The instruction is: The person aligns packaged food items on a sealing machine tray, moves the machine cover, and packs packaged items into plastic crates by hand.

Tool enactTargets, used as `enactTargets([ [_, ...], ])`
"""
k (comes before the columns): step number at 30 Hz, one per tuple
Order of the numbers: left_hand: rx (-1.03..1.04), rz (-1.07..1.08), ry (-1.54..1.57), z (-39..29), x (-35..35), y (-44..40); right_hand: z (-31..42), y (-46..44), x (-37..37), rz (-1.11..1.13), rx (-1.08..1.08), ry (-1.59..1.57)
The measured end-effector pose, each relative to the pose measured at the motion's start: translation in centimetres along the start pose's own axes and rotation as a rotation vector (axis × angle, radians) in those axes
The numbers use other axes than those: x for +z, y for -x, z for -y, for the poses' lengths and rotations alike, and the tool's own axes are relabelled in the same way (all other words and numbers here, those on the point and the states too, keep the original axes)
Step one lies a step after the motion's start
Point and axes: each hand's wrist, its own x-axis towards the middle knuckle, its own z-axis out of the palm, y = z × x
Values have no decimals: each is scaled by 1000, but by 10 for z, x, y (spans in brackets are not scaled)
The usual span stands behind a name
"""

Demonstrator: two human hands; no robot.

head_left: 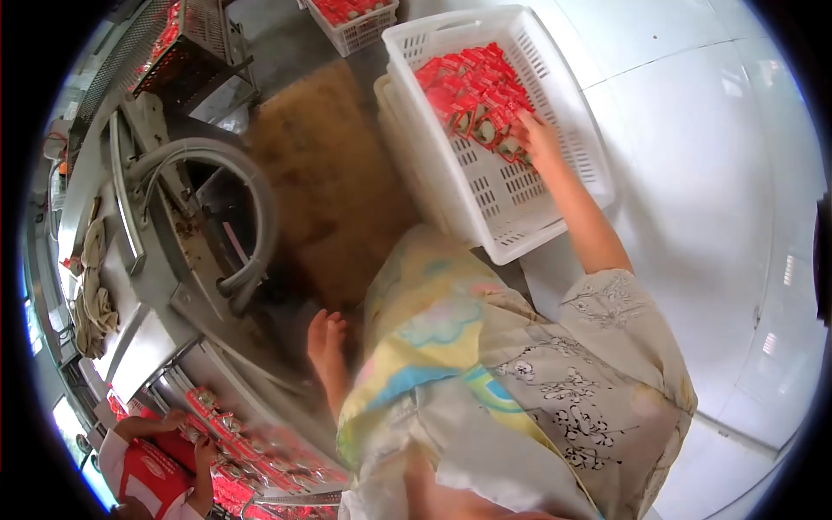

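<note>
My right hand [535, 139] reaches into a white plastic crate [576, 130] at the upper centre. Its fingers stretch onto the right edge of a pile of red packets [464, 78], touching them; I see no packet lifted off the pile. Several packets nearest to me show a clear window with pale, greenish contents. Low beside my apron [416, 347], my left hand [327, 340] hangs with its fingers loosely bent and apart, holding nothing.
Another crate with red packets [351, 10] stands at the top. To the left are a machine with a thick grey hose [260, 199] and a brown board [325, 156] on the floor. At lower left, a co-worker [156, 464] handles red packets along a conveyor [260, 442].
</note>
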Motion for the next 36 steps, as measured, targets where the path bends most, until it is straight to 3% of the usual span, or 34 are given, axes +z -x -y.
enactTargets([
  [1, -10, 25, -2, 3, 9, -2, -38, -38, -39, -117, -71, 116],
  [2, -22, 50, -4, 6, 19, -4, -52, -52, -66, -158, 75, 331],
  [4, -43, 84, -8, 9, 34, -4, -77, -52, -95, -120, 82, 857],
  [7, -67, 91, -12, 11, 45, 0, -133, -66, -85, -508, -158, 953],
  [8, -82, 89, -16, 12, 45, 0, -151, -85, -88, -444, -350, 906],
  [12, -121, 50, 5, 12, 41, 0, -91, -45, -38, -513, -253, 594],
  [14, -120, 57, -24, 15, 42, 0, -93, -50, -36, -572, -284, 919],
  [15, -107, 54, -58, 24, 41, -2, -99, -67, -48, -430, -417, 1129],
  [16, -95, 11, -85, 31, 34, 0, -94, -72, -49, -107, -773, 1130],
  [17, -67, -13, -175, 32, 33, 4, -95, -85, -43, 139, -798, 1072],
  [19, -14, -44, -205, 53, 31, 6, -93, -79, -37, 337, -97, 503],
  [21, -8, -107, -135, 59, 32, 15, -83, -73, -35, 339, 236, 245],
  [27, -94, -145, -32, 53, 32, 24, -42, -56, -45, 243, -43, 1104],
  [31, -10, -248, -42, 59, 31, 23, -56, -88, -66, 239, -333, 1485],
  [32, -118, -151, -78, 45, 25, 26, -55, -85, -69, 260, -355, 1512],
  [36, -95, -160, -110, 46, 26, 22, -37, -56, -58, 339, -628, 1908],
])
